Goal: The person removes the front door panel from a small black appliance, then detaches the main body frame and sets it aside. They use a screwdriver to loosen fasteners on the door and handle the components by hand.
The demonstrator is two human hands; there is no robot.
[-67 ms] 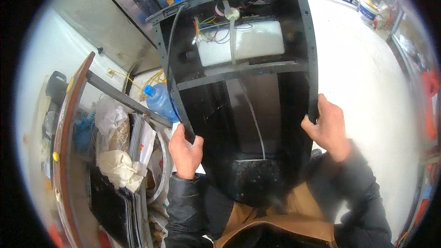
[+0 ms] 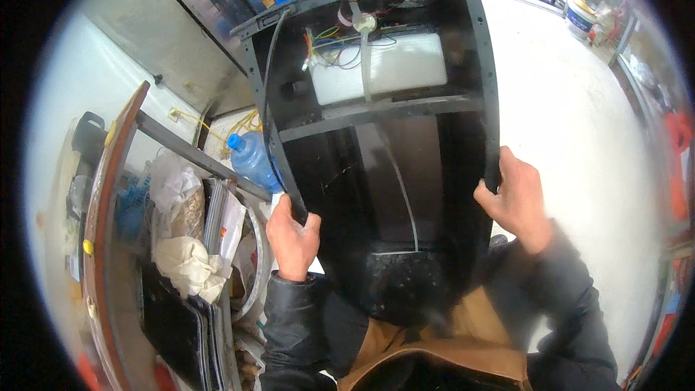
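Right of the right hand (image 2: 515,199), a wide stretch of pale floor (image 2: 590,166) is left open. Between the hands, passage is blocked by the black housing (image 2: 409,181). Left of the left hand (image 2: 293,244), room is taken up by a cloth (image 2: 188,266) and, just ahead, a blue bottle (image 2: 253,161).

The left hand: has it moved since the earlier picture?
No, not visibly: the left hand keeps its spot below and right of the blue bottle, gripping the black case.
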